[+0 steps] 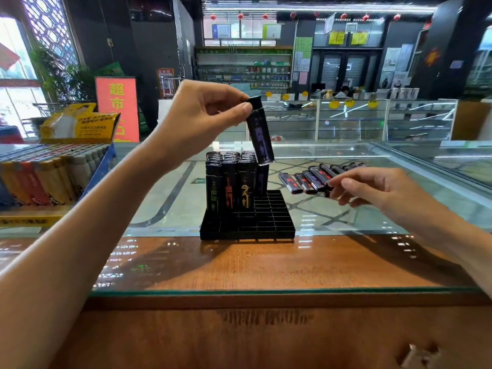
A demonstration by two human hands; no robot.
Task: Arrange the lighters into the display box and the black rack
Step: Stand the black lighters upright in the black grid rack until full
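A black rack (pixel 266 222) sits on the glass counter, its back rows filled with upright black lighters (pixel 229 179) and its front slots bare. My left hand (pixel 202 121) pinches the cap of a black lighter (pixel 259 134) with purple print, held tilted just above the rack's right back corner. My right hand (pixel 372 190) reaches with loosely bent fingers to a row of loose black lighters (pixel 308 179) lying on the glass; its fingertips touch the nearest ones. A display box (pixel 101 166) full of coloured lighters stands at the left.
A yellow card lid (pixel 80 123) rises behind the display box. The glass counter top (pixel 346 217) ends at a wooden edge (pixel 266 302) near me. Glass showcases (pixel 372 121) and shop shelves stand farther back.
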